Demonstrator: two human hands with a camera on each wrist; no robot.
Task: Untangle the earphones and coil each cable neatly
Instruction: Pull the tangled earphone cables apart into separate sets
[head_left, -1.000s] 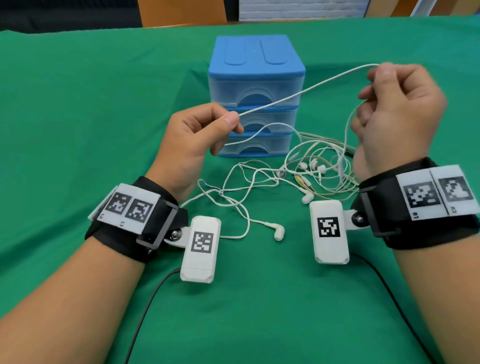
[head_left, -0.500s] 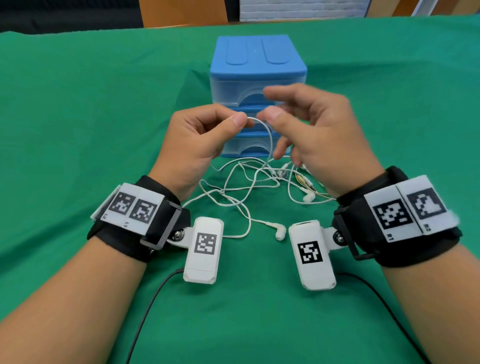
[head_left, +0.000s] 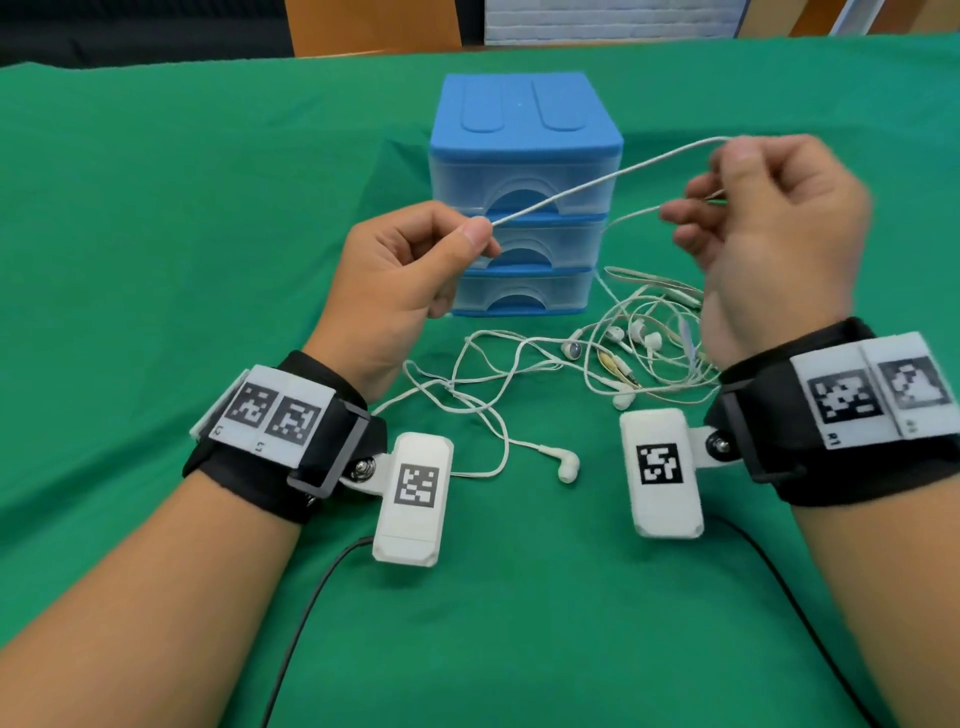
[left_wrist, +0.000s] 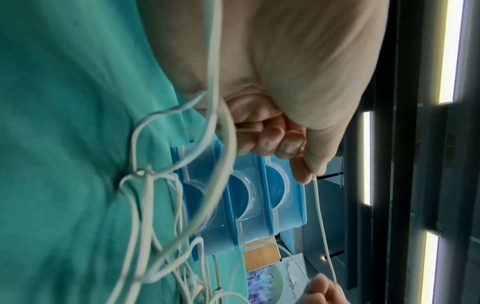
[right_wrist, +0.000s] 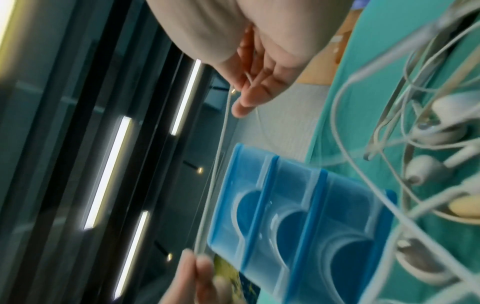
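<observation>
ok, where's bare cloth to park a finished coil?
Bare green tablecloth left of the drawer unit and left hand; also near the front edge, below the lone earbud. Crowded: earphone tangle before the drawers, under the right hand.

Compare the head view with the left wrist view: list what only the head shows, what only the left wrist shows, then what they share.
Only the head view: the loose earbud lying on the green cloth, both wristbands, and the drawer unit's lid.

Only the left wrist view: the underside of the left hand's grip, the thumb and curled fingers pinching the white cable, and ceiling lights.

Both: the blue drawer unit, the tangled cables, and the cable stretched to the right hand.
</observation>
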